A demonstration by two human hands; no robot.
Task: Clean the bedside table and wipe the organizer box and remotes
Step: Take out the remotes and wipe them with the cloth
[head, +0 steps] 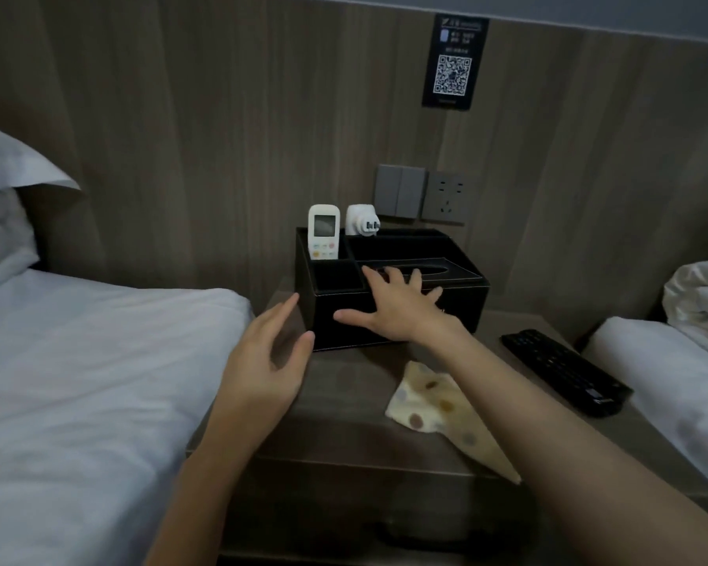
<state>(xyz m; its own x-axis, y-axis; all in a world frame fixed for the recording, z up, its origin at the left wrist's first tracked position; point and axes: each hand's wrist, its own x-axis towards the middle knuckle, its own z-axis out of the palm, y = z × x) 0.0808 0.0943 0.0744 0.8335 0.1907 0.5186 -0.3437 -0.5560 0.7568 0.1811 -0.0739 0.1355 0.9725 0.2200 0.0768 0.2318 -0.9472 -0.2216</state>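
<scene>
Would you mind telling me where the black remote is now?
In the head view, the black remote lies at the right edge of the bedside table, right of the spotted cloth and beside the right-hand bed.

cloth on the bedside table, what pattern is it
Pale yellow cloth with coloured polka dots, seen in the head view.

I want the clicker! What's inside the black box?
A white screen remote and white plug adapter stand in back slots of the black leather organizer box. The front slot is too dark.
</scene>
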